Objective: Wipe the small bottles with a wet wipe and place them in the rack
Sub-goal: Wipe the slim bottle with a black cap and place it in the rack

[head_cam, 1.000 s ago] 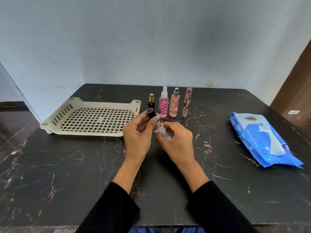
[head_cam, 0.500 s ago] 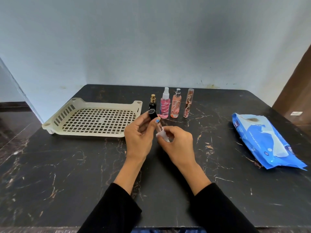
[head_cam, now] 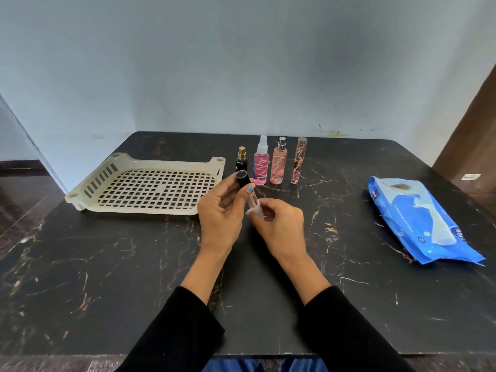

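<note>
Rack (head_cam: 150, 189): a cream plastic tray with a grid floor, lying flat on the left part of the dark marbled counter (head_cam: 107, 277), nothing in it.
Left hand (head_cam: 218, 210): raised above the counter just right of the rack; its grip is closed round the black-capped upper end of a slim tube bottle (head_cam: 251, 198), thumb and fingers curled about the cap.
Tube bottle: tilted, cap up and to the left, pinkish body with lettering running down toward the right hand.
Right hand (head_cam: 280, 226): its grip pinches a small white wet wipe (head_cam: 257, 212) wrapped round the bottle's lower end.
Standing bottles: four upright in a row behind the hands, a small black one (head_cam: 241, 163), a pink spray bottle (head_cam: 261, 167), a peach spray bottle (head_cam: 279, 167), a slim brown tube (head_cam: 298, 165), close together.
Wipes pack (head_cam: 418, 224): blue, lying flat at the right, well apart from the bottles.
</note>
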